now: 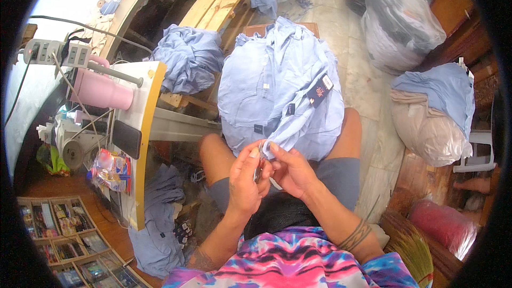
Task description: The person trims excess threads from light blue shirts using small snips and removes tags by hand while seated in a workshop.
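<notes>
A light blue garment (282, 74) is spread over a stack of similar cloth in front of my knees. A dark hang tag (320, 90) and small dark labels lie on it. One narrow end of the garment is drawn toward me. My right hand (292, 169) is closed, pinching that end between thumb and fingers. Close beside it, my left hand (247, 177) is closed around a small dark metal tool (258, 170), mostly hidden by the fingers. The left fingertips meet the same cloth edge.
To the left, a white table (128, 181) with a yellow edge holds a pink tumbler (104, 88), a phone (127, 140) and a power strip (58, 53). Blue cloth (189, 56) is heaped on a wooden bench (213, 8). Plastic-wrapped bundles (400, 21) stand at the right.
</notes>
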The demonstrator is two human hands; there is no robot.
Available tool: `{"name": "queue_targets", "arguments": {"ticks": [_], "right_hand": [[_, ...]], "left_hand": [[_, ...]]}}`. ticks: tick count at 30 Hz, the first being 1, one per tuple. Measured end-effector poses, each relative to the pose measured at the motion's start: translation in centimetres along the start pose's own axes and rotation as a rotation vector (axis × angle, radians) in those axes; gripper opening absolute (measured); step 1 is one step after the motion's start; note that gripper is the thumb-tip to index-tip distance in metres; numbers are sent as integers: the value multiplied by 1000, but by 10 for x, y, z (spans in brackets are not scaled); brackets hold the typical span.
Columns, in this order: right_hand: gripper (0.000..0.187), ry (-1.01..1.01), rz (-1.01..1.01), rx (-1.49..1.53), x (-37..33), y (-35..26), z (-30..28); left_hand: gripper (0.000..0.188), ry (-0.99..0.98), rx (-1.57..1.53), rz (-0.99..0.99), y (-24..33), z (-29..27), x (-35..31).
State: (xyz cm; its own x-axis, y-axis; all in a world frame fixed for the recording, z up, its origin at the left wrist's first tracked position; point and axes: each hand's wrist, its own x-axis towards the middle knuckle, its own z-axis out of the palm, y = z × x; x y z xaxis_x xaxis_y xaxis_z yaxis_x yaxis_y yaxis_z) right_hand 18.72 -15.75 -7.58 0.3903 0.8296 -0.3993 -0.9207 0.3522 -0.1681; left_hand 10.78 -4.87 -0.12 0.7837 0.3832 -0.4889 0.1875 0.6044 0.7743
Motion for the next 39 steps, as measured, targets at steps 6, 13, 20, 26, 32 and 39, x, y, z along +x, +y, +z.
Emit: {"name": "queue_targets", "arguments": {"ticks": [6, 13, 20, 26, 32, 39], "right_hand": [[17, 87, -117, -28, -6, 7, 25], [17, 88, -133, -38, -5, 12, 13], [22, 64, -126, -105, -4, 13, 0], [20, 42, -85, -242, -4, 3, 2], [25, 24, -106, -414, -4, 0, -9], [27, 109, 15, -759, -10, -13, -28]], "left_hand": [[35, -22, 18, 0, -3, -4, -1], [35, -67, 54, 1, -1, -4, -4], [36, -69, 69, -40, 2, -6, -5], [37, -41, 150, -117, 10, -9, 2], [37, 3, 212, -200, 18, -13, 14], [37, 36, 240, -195, 25, -13, 37]]}}
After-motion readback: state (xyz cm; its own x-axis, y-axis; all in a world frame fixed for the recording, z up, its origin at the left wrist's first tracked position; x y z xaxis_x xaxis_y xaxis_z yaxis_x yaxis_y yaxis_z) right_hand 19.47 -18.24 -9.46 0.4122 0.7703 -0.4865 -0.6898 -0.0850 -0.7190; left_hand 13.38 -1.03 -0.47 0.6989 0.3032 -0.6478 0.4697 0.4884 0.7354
